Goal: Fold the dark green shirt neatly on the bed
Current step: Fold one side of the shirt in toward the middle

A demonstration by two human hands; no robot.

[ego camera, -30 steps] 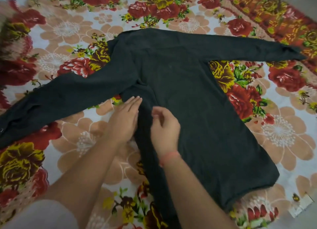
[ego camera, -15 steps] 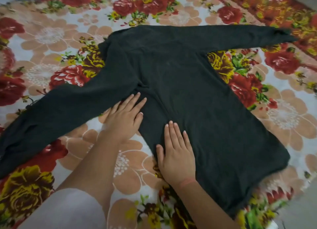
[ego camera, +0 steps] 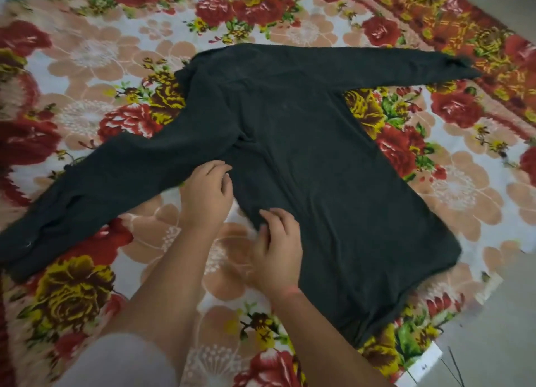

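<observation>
Shirt-folding scene seen from above, through the eyes of the person doing it. A dark green shirt (ego camera: pixel 304 166) lies flat on a bed covered by a floral bedsheet (ego camera: pixel 87 53) of red, yellow and peach blooms. Its body runs diagonally toward the lower right, with the hem close to the bed's edge. The left-side sleeve (ego camera: pixel 101 189) stretches out toward the lower left and the right-side sleeve (ego camera: pixel 406 64) toward the upper right, so the whole garment is laid open, likely to make the fold lines easy to find.

Both hands work the same side edge of the body, below the left-side sleeve. The left hand (ego camera: pixel 207 193) sits at the armpit with its fingers curled and close together against the cloth. Motion blur hides whether they actually grip it. The right hand (ego camera: pixel 280 250), with a thin red thread (ego camera: pixel 291 291) at the wrist, sits a little lower on that edge. Its fingers are bent and its thumb is tucked in, pinching the fabric.

Holding the edge at two points probably keeps it straight as that side is lifted and turned inward. No fold is made yet, so the task looks to be at its start.
</observation>
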